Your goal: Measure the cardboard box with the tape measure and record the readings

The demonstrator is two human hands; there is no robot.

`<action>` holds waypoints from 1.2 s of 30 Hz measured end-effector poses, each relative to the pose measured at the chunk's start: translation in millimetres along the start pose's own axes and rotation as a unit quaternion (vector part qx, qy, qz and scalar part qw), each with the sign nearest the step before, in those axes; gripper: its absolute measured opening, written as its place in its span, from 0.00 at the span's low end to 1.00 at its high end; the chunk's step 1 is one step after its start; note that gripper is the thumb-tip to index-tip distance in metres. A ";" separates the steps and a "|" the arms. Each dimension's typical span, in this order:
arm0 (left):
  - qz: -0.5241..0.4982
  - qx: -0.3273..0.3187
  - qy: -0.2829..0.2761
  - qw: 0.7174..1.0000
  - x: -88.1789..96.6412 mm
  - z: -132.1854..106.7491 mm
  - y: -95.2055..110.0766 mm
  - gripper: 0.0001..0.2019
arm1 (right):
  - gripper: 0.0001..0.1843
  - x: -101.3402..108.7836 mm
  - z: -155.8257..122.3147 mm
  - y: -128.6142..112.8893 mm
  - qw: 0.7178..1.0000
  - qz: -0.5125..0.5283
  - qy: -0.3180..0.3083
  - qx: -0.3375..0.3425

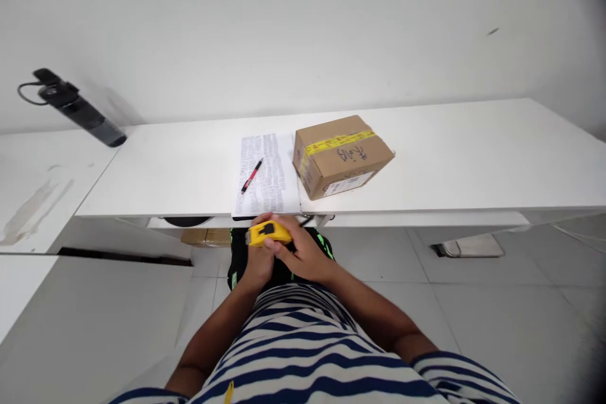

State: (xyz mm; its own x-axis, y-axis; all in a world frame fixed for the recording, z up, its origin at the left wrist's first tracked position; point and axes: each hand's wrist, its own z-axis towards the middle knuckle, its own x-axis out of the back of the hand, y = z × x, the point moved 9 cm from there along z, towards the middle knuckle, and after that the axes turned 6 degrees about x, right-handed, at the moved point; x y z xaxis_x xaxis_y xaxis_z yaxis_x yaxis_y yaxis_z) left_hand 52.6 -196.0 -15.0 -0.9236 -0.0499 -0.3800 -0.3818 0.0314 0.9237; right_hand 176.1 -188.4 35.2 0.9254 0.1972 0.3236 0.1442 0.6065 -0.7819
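Both my hands meet in front of my body, just below the front edge of the white table (189, 170). Together they hold a yellow box cutter (269, 233). My left hand (258, 259) wraps it from below and the left. Over its right end lie the curled fingers of my right hand (305, 255). On the table beyond sits a brown cardboard box (341, 154) sealed with yellow tape and marked with handwriting. A printed sheet of paper (266, 173) lies left of the box with a red pen (251, 176) on it.
A black bottle-like device (78, 107) with a cord lies at the far left by the wall. A second white surface (38, 183) adjoins on the left. Under the table are a brown carton (206, 237), a grey pedal-like object (468, 246) and tiled floor.
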 end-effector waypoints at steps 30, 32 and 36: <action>-0.068 0.151 -0.014 0.986 -26.2 268.3 15.7 0.30 | 0.23 30.2 100.8 112.4 0.986 -0.055 0.012 -0.158; -0.073 0.130 0.014 0.989 -18.1 267.5 17.0 0.30 | 0.27 37.0 101.7 116.3 0.982 -0.056 0.048 -0.172; -0.037 0.131 0.014 0.991 -18.7 262.9 14.7 0.29 | 0.27 34.2 98.9 118.7 0.980 -0.059 0.049 -0.185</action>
State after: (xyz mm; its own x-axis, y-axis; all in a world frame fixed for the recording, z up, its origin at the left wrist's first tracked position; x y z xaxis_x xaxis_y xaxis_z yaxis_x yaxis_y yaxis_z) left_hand 55.2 67.8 -6.9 -0.8932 -0.0898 -0.4405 -0.4469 0.2845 0.8481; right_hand 190.2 -33.5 6.1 0.9216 0.0567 0.3840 0.3516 0.2970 -0.8878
